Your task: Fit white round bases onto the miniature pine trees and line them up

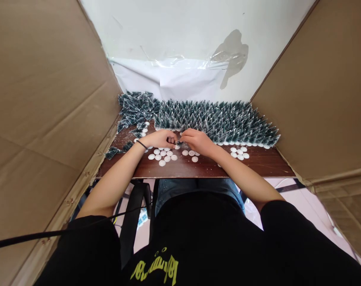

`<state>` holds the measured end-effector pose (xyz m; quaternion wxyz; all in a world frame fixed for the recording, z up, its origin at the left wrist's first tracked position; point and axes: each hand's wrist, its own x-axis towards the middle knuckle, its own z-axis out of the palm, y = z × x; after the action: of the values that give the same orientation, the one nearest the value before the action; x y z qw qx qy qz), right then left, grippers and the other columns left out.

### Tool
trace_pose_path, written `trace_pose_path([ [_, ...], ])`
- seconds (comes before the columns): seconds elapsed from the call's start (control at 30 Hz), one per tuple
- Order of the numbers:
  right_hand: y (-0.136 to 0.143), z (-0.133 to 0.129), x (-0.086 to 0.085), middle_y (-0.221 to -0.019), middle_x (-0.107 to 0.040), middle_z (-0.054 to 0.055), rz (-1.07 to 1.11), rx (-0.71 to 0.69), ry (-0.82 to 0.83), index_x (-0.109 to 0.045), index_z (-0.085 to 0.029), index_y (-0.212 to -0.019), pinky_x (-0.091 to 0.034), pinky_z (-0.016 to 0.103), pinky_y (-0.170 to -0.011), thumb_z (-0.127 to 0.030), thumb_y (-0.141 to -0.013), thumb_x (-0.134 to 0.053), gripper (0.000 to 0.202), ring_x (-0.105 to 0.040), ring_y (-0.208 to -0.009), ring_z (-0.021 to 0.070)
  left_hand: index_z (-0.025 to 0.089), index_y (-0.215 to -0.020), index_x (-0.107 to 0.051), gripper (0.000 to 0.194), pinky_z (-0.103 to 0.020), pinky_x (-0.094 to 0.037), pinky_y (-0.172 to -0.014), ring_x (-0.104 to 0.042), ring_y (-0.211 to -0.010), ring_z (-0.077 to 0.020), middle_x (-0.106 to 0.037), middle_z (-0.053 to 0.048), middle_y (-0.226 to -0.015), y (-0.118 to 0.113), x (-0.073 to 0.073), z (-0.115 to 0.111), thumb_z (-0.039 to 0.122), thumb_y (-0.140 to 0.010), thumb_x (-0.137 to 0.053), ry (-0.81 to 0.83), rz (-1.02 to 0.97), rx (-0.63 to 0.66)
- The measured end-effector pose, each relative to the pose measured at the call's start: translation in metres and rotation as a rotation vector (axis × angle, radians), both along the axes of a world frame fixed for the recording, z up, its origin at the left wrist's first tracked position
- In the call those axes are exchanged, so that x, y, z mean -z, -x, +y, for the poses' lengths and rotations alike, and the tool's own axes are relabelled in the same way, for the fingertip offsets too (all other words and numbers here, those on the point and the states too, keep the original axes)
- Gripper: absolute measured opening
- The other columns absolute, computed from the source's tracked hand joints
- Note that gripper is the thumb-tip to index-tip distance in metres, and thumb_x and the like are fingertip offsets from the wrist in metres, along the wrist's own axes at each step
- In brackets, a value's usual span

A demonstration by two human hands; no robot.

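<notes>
Both hands meet over the middle of the brown table (pixel 208 170). My left hand (pixel 161 139), with a dark band on the wrist, has its fingers curled beside a small dark green tree piece (pixel 178 143) and a white disc (pixel 177 147). My right hand (pixel 197 141) is closed, its fingertips pinched just above that piece; whatever they grip is too small to make out. Loose white discs (pixel 167 158) lie below my left hand, and a few more (pixel 194 159) are below my right hand.
Rows of upright snowy miniature trees (pixel 216 119) fill the table's back. Trees lying in a pile (pixel 137 105) are at the back left, with loose ones (pixel 112 152) nearer. Another disc cluster (pixel 240 153) sits at right. Brown sheets (pixel 326 91) flank both sides.
</notes>
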<state>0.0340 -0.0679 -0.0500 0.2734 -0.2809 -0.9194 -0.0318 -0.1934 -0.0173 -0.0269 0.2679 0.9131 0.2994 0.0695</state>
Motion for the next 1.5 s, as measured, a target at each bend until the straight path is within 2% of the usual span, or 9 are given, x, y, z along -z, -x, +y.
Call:
trace_pose_path([
  [0.37, 0.001, 0.000, 0.002, -0.103, -0.072, 0.011, 0.026, -0.007, -0.015, -0.072, -0.020, -0.101, -0.055, 0.036, -0.085, -0.010, -0.098, -0.040, 0.034, -0.063, -0.098, 0.0200, 0.016, -0.080, -0.069, 0.017, -0.022, -0.038, -0.060, -0.051, -0.063, -0.0099, -0.061, 0.001, -0.073, -0.001, -0.001, -0.001, 0.032, -0.076, -0.070, 0.027, -0.019, 0.002],
  [0.5, 0.009, 0.000, 0.008, -0.100, -0.073, 0.010, 0.149, -0.052, -0.101, -0.072, -0.019, -0.100, -0.057, 0.033, -0.082, -0.016, -0.101, -0.041, 0.031, -0.065, -0.095, 0.0185, 0.016, -0.075, -0.064, 0.020, -0.021, -0.035, -0.058, -0.048, -0.062, -0.0096, -0.058, 0.002, -0.071, -0.001, -0.001, -0.001, 0.035, -0.075, -0.069, -0.010, -0.001, 0.011],
  [0.73, 0.019, 0.005, 0.017, -0.096, -0.075, 0.009, 0.225, -0.108, -0.211, -0.073, -0.018, -0.096, -0.059, 0.029, -0.080, -0.011, -0.100, -0.042, 0.032, -0.069, -0.091, 0.0163, 0.015, -0.076, -0.062, 0.020, -0.021, -0.034, -0.058, -0.047, -0.062, -0.0098, -0.058, 0.001, -0.071, -0.001, -0.002, 0.000, 0.035, -0.075, -0.066, -0.027, 0.011, 0.030],
  [0.93, 0.015, 0.000, 0.014, -0.100, -0.076, 0.008, 0.195, -0.104, -0.163, -0.072, -0.020, -0.100, -0.059, 0.031, -0.083, -0.012, -0.100, -0.041, 0.032, -0.069, -0.094, 0.0163, 0.016, -0.078, -0.062, 0.019, -0.020, -0.035, -0.058, -0.049, -0.063, -0.0101, -0.060, 0.001, -0.072, -0.001, -0.003, -0.001, 0.034, -0.074, -0.065, -0.047, 0.027, 0.013],
  [1.1, 0.016, -0.003, 0.011, -0.098, -0.077, 0.008, 0.182, -0.154, -0.198, -0.071, -0.019, -0.099, -0.059, 0.034, -0.087, -0.013, -0.101, -0.041, 0.031, -0.068, -0.093, 0.0168, 0.015, -0.077, -0.062, 0.021, -0.021, -0.036, -0.059, -0.050, -0.063, -0.0104, -0.062, -0.001, -0.074, -0.004, 0.000, -0.002, 0.036, -0.078, -0.062, -0.142, 0.025, -0.027],
  [1.23, 0.013, 0.002, 0.010, -0.097, -0.076, 0.008, 0.156, -0.095, -0.204, -0.072, -0.020, -0.096, -0.058, 0.035, -0.083, -0.013, -0.100, -0.039, 0.033, -0.067, -0.092, 0.0179, 0.015, -0.079, -0.065, 0.023, -0.021, -0.038, -0.061, -0.054, -0.065, -0.0117, -0.067, -0.002, -0.076, -0.005, 0.003, 0.000, 0.036, -0.083, -0.057, -0.205, 0.031, -0.052],
  [1.37, 0.007, 0.009, 0.009, -0.096, -0.076, 0.009, 0.123, -0.009, -0.213, -0.071, -0.019, -0.097, -0.056, 0.034, -0.080, -0.008, -0.098, -0.039, 0.034, -0.064, -0.089, 0.0189, 0.016, -0.084, -0.070, 0.022, -0.021, -0.043, -0.069, -0.061, -0.073, -0.0133, -0.072, -0.003, -0.083, -0.001, 0.004, 0.004, 0.032, -0.085, -0.056, -0.215, 0.044, -0.086],
  [1.5, 0.003, 0.012, 0.009, -0.097, -0.075, 0.009, 0.071, 0.043, -0.237, -0.071, -0.019, -0.099, -0.052, 0.034, -0.083, -0.007, -0.096, -0.040, 0.033, -0.062, -0.088, 0.0195, 0.015, -0.078, -0.073, 0.026, -0.021, -0.045, -0.072, -0.062, -0.073, -0.0126, -0.071, -0.004, -0.084, 0.002, 0.003, 0.005, 0.034, -0.088, -0.058, -0.252, 0.029, -0.063],
])
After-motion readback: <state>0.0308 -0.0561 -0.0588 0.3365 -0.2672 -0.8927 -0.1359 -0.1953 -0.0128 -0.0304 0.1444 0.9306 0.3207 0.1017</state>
